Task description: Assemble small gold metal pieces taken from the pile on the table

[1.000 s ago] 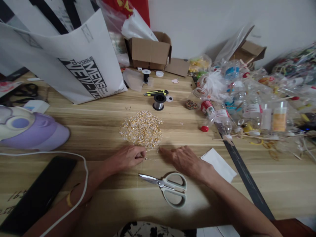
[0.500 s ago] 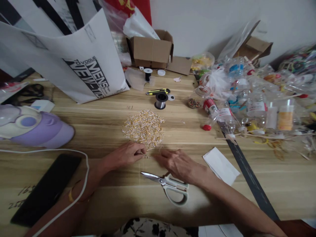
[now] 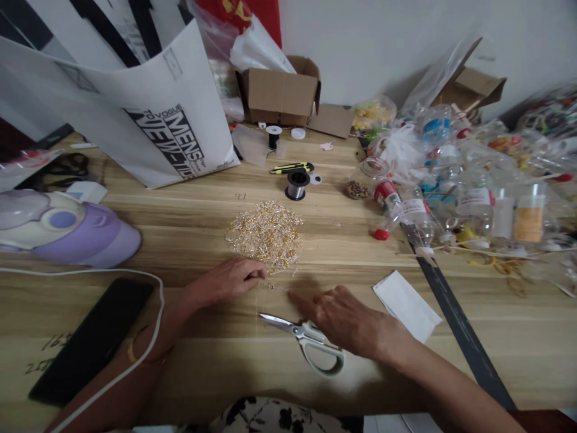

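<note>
A thin strand with small clear links or beads [image 3: 271, 286] lies between my hands, just in front of a heap of gold and clear bead-like pieces [image 3: 265, 233]. At its left end my left hand [image 3: 232, 278] is closed in a pinch. My right hand [image 3: 342, 316] reaches the other end, index finger stretched along it and the remaining fingers curled; the thumb is hidden beneath. Below the strand lie scissors [image 3: 311, 343] with pale handles, blades slightly apart, partly under my right hand.
Behind the heap stand a wire spool [image 3: 296, 184] and a yellow-black cutter [image 3: 292, 168]. Plastic bottles [image 3: 415, 210] crowd the right side. A white bag [image 3: 180, 120] is at back left, a black phone-like slab [image 3: 90, 343] at front left, and folded paper [image 3: 408, 305] to the right.
My right hand has moved a little to the right and its index finger is straighter. More of the strand shows between the hands. My left hand stays in about the same place.
</note>
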Tool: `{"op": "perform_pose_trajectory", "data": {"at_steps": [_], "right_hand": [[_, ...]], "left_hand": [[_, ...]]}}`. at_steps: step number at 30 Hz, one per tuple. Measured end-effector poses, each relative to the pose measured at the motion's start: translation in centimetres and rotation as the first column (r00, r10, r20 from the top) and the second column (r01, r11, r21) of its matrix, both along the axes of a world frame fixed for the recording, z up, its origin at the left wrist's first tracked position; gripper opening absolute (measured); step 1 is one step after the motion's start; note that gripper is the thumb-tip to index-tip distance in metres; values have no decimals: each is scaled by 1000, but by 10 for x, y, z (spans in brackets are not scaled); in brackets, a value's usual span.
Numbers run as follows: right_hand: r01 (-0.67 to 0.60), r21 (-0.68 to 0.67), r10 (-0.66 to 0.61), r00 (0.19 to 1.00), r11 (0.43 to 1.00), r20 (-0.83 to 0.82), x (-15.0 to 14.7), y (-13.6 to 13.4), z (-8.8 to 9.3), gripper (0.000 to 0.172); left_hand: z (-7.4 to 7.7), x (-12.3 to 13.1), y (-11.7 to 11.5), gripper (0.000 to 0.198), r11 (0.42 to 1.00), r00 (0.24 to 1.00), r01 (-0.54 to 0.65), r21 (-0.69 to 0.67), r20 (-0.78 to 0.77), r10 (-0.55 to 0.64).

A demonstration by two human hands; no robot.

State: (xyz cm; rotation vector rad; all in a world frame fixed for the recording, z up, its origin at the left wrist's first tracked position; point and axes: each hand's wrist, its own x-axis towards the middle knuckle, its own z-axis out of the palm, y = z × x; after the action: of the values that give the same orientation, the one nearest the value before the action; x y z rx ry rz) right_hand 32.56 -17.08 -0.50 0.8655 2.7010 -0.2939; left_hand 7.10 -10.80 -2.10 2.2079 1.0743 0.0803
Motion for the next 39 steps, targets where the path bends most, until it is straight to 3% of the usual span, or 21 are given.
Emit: {"op": "perform_pose_trajectory", "data": {"at_steps": [6, 11, 15, 21, 27, 31, 36, 39], "right_hand": [[29, 39, -30, 999, 999, 21, 0, 0, 3, 59], [39, 15, -39, 999, 999, 14, 0, 3, 7, 51], [31, -23, -32, 999, 999, -12, 4, 5, 1, 48], [21, -39, -22, 999, 999, -36, 8, 7, -7, 36], [36, -56, -37, 999, 998, -23, 7, 7, -1, 33], [19, -63, -21, 999, 998, -28, 8, 7, 1, 41], [11, -75, -10, 1000, 997, 8, 6, 8, 3, 26], [10, -68, -10, 1000, 998, 5, 7, 8, 1, 28]], "left_hand": [[1, 0, 1, 15, 1000, 999, -20, -4, -36, 20], [1, 11, -2, 13, 998, 999, -5, 58, 45, 3], [-6, 19, -5, 18, 993, 994, 60, 101, 82, -68], [-15, 23, -6, 19, 992, 997, 47, 116, 53, -53], [-13, 24, -7, 17, 994, 998, 32, 109, 45, -37], [-10, 24, -7, 15, 996, 998, 9, 86, 60, -14], [-8, 22, -5, 8, 998, 1000, -9, 63, 29, 7], [-7, 18, -3, 7, 998, 1000, -2, 70, 14, 1]]}}
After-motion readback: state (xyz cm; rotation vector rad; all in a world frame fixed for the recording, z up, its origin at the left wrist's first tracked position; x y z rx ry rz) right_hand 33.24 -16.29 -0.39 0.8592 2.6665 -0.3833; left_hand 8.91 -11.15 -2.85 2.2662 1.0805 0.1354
